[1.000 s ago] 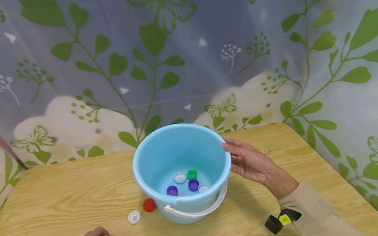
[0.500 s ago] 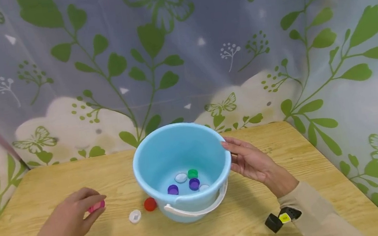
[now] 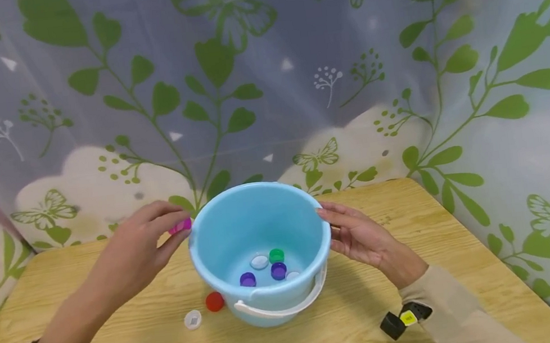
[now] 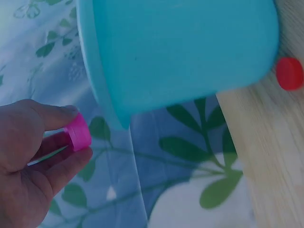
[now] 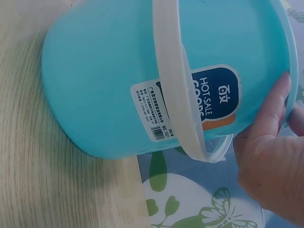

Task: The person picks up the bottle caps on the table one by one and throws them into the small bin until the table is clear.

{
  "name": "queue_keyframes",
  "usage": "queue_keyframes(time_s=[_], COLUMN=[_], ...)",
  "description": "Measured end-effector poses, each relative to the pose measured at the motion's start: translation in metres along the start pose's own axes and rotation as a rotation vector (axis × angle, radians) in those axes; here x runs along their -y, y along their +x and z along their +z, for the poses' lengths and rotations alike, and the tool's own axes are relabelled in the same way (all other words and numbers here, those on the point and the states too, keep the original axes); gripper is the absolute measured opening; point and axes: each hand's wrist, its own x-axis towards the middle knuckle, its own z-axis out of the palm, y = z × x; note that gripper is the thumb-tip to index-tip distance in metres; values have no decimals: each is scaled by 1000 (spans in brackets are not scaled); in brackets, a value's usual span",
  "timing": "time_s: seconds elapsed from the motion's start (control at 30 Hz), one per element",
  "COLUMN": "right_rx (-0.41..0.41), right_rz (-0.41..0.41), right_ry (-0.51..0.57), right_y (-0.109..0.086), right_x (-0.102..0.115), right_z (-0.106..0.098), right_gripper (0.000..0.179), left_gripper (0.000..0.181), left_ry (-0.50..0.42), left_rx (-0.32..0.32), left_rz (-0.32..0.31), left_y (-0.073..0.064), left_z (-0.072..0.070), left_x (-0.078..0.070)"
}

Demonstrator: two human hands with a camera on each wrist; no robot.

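Observation:
My left hand (image 3: 133, 250) pinches a pink bottle cap (image 3: 180, 226) between thumb and fingertips, just outside the left rim of a light blue bucket (image 3: 269, 302). In the left wrist view the pink cap (image 4: 79, 132) is beside the bucket's rim (image 4: 90, 61). Inside the bucket lie several caps, among them a green cap (image 3: 277, 256), a purple cap (image 3: 278, 271) and a clear whitish one (image 3: 259, 261). My right hand (image 3: 361, 235) rests against the bucket's right side, fingers extended at the rim; in the right wrist view one finger (image 5: 270, 109) lies along the outer wall.
On the wooden table (image 3: 353, 321), a red cap (image 3: 214, 302) and a white cap (image 3: 193, 319) lie left of the bucket. Its white handle (image 3: 290, 308) hangs down at the front. A leaf-patterned curtain (image 3: 255, 83) stands behind the table.
My left hand has lifted the pink cap from the lower left of the table and carried it up and right to the bucket's rim. My right hand stays at the bucket.

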Motion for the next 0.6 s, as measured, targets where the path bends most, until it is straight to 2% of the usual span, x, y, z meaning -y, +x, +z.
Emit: queue_keyframes(time_s=[0.2, 0.33, 0.5, 0.6], right_rx=[-3, -4, -7, -1], right_rz=[2, 1, 3, 1], right_ry=[0, -6, -10, -12], right_y=[1, 1, -1, -1], right_x=[0, 0, 0, 0], right_z=[1, 1, 0, 1], right_gripper=[37, 38, 40, 41], left_gripper=[25, 24, 23, 22], left_ry=[-51, -75, -119, -130], left_rx=[91, 142, 204, 238], left_rz=[55, 46, 26, 6], left_y=[29, 41, 47, 47], left_z=[20, 37, 62, 70], left_x=[-6, -9, -12, -13])
